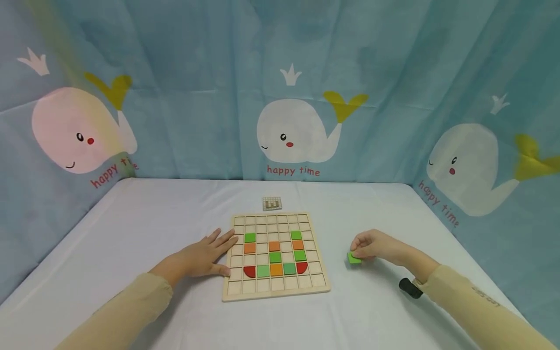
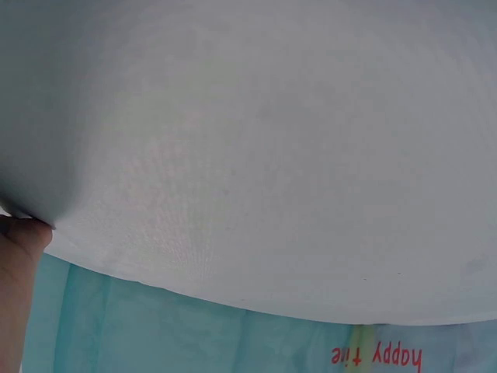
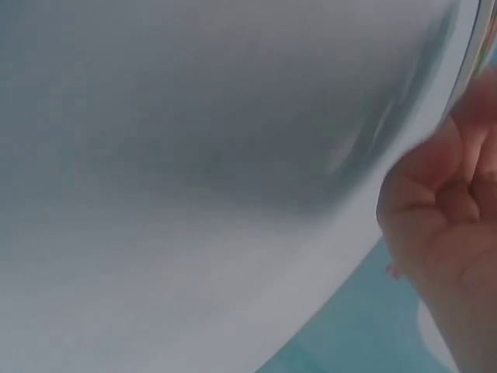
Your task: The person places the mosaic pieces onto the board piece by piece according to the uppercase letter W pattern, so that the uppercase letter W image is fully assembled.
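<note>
A wooden grid board (image 1: pixel 290 286) lies on the white table. My left hand (image 1: pixel 210 255) rests at its left edge with fingers spread, the fingertips over the rim. Low at the left of the left wrist view, part of that hand (image 2: pixel 17 272) shows. Coloured tiles sit in the grid: green squares such as one tile (image 1: pixel 250 237), orange squares like another tile (image 1: pixel 274 246), and two red rounded tiles (image 1: pixel 302 268) in a lower row. To the right of the board, my right hand (image 1: pixel 376 245) pinches a green square tile (image 1: pixel 354 259). The right wrist view shows curled fingers (image 3: pixel 435 175); the tile is hidden there.
Behind the board lies a small card (image 1: pixel 272 203) printed with a grid pattern. A short black object (image 1: pixel 410 288) is beside the right sleeve. Blue curtains (image 1: pixel 197 136) with whale prints stand along the back and sides of the white-covered table (image 1: pixel 175 209).
</note>
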`<state>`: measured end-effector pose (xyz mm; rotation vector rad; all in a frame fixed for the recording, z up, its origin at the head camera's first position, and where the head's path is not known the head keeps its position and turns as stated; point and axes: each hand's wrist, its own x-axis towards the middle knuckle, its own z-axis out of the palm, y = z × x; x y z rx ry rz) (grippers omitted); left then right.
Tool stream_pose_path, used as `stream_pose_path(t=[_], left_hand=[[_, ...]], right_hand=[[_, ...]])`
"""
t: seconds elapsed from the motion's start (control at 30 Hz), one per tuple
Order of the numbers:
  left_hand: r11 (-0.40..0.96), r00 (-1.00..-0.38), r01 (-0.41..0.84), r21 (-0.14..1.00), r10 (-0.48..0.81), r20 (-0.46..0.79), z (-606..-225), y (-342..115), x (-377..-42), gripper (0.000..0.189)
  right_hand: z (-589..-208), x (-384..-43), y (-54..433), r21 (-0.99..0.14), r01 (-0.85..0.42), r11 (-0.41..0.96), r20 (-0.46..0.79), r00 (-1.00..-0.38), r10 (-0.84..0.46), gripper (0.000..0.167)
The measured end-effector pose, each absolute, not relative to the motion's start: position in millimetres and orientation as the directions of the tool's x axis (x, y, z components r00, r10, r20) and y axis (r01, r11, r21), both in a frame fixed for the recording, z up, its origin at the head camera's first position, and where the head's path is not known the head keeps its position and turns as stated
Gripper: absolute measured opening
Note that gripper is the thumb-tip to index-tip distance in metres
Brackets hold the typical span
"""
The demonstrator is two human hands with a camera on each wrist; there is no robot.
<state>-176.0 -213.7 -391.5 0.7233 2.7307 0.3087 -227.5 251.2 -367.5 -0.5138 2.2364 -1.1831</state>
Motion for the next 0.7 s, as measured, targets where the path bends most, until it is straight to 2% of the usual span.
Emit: stream_pose_path(t=[0.3,0.5,0.7], left_hand=[[0.847,-0.826,0.452,0.278,0.516,-0.228,-391.7,-211.9,-178.6,0.096],[0.835,-0.817,0.465,0.295,0.533,-0.222,-390.0,-211.2,-177.3,0.095],[0.837,-0.820,0.463,0.290,0.529,-0.219,-389.0,-211.3,-175.5,0.095]], right_hand=[[-362.0,-221.8,215.1,-0.875,-0.010,0.483,-0.252,-0.844,-0.474,0.019],[-360.3,-217.1,198.3,-0.901,-0.007,0.435,-0.240,-0.825,-0.512,0.027],[-361.4,-213.4,182.6,-0.905,-0.023,0.424,-0.221,-0.827,-0.517,0.027]])
